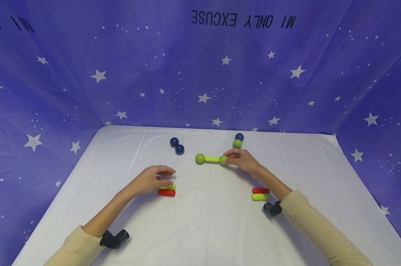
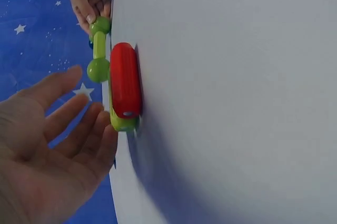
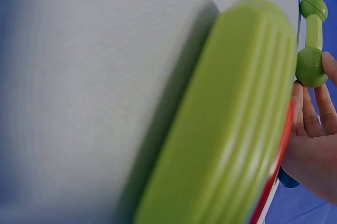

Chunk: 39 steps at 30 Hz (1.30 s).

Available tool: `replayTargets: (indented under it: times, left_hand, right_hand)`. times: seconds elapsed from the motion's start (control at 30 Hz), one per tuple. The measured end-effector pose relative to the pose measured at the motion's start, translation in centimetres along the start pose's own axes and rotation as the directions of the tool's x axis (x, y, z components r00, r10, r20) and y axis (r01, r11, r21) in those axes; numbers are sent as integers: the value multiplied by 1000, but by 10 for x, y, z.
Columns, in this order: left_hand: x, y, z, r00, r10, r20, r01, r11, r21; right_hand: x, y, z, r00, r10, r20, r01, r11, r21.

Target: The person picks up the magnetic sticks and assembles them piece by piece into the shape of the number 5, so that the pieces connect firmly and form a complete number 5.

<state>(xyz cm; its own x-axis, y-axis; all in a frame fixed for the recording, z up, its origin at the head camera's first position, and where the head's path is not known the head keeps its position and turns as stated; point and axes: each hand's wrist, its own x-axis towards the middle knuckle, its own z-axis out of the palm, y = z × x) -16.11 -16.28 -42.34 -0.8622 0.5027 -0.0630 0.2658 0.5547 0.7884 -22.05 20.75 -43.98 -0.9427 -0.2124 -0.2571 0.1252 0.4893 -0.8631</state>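
Observation:
In the head view, my right hand (image 1: 243,160) pinches a green ball (image 1: 223,160) between thumb and fingers. That ball sits on the right end of a yellow-green rod (image 1: 211,159), whose left end carries another green ball (image 1: 200,158). Nearer the front left, my left hand (image 1: 152,180) hangs with fingers apart and relaxed, holding nothing. Its thumb overlaps a yellow-green rod (image 1: 169,187) lying beside a red rod (image 1: 167,193). From the left wrist, the fingers (image 2: 79,134) show beside this pair. The right wrist view has the pinched ball (image 3: 310,67) at its right side.
Two blue balls (image 1: 177,145) lie at the back left. A blue ball (image 1: 239,137) and a green ball (image 1: 237,143) touch at the back right. Beside my right forearm lie a red rod (image 1: 261,190) and a yellow-green rod (image 1: 260,197). A starry purple curtain (image 1: 173,70) surrounds the white table (image 1: 203,221).

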Motion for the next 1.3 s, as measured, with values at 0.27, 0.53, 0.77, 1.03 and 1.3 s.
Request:
replayTargets:
  times: [0.27, 0.53, 0.77, 1.03, 1.3]
  left_hand:
    - [-7, -7, -3, 997, 8, 74, -14, 997, 82]
    - [-3, -6, -7, 992, -15, 128, 6, 997, 77]
    - [2, -4, -8, 988, -3, 156, -10, 996, 86]
    - [11, -6, -5, 991, -35, 126, 26, 997, 72]
    - [20, -3, -1, 998, -45, 47, 44, 998, 34]
  right_hand:
    - [2, 0, 1, 1000, 18, -4, -18, 1000, -13]
    - [3, 1, 1, 1000, 16, -9, -16, 1000, -16]
    - [3, 1, 2, 1000, 16, -15, -16, 1000, -15]
    - [4, 1, 1, 1000, 22, -16, -23, 1000, -18]
    - [4, 1, 0, 999, 31, -14, -31, 999, -9]
